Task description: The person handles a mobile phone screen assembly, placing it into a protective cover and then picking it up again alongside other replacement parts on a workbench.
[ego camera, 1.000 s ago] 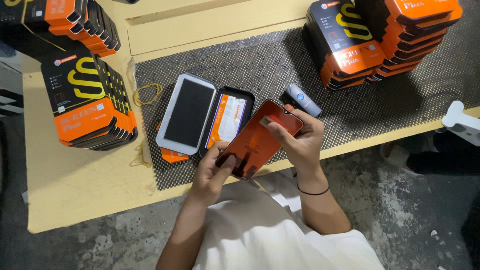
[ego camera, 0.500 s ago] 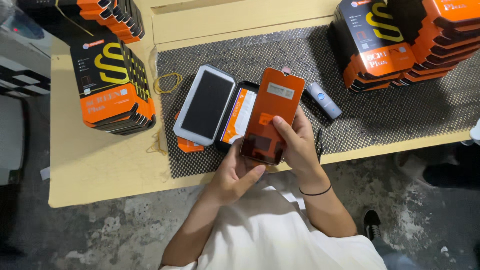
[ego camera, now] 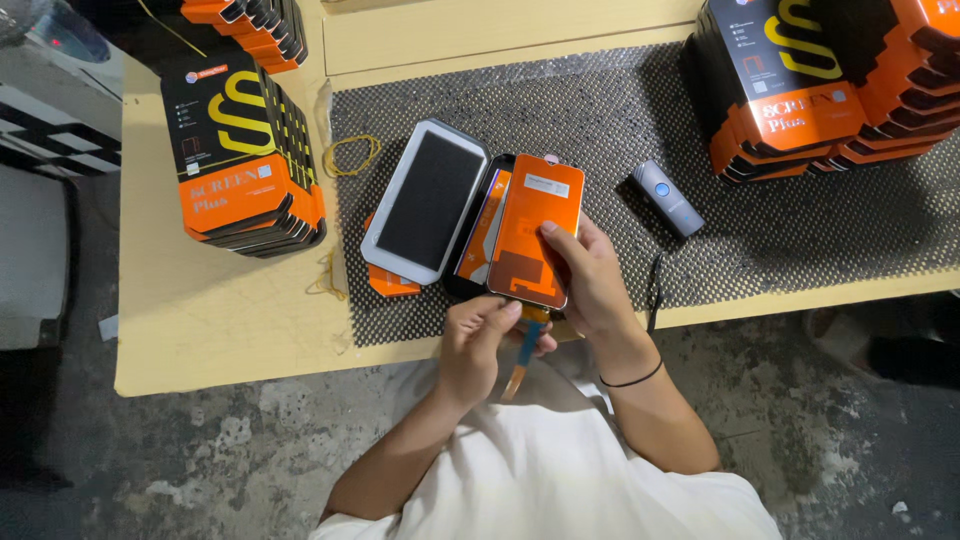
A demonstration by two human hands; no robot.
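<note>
Your right hand (ego camera: 590, 275) grips the orange-backed phone screen panel (ego camera: 535, 230) above the open black tray (ego camera: 478, 240). Your left hand (ego camera: 485, 335) pinches its flex cable (ego camera: 522, 352), prob. the blue tab. Panel's out, not yet seated; white lid (ego camera: 425, 200) is off to the side.

Pale wooden bench (ego camera: 200, 320) covered in part by dark mesh mat (ego camera: 780, 230). Stack of black-and-orange boxes (ego camera: 240, 160) set on bare wood at left; further stack (ego camera: 820, 85) on mat at right, another (ego camera: 250, 25) at top edge. Small grey scanner (ego camera: 667, 197) laid on mat. Yellow rubber band (ego camera: 350, 155) at mat's left edge. Grey concrete floor (ego camera: 230, 450) below.
</note>
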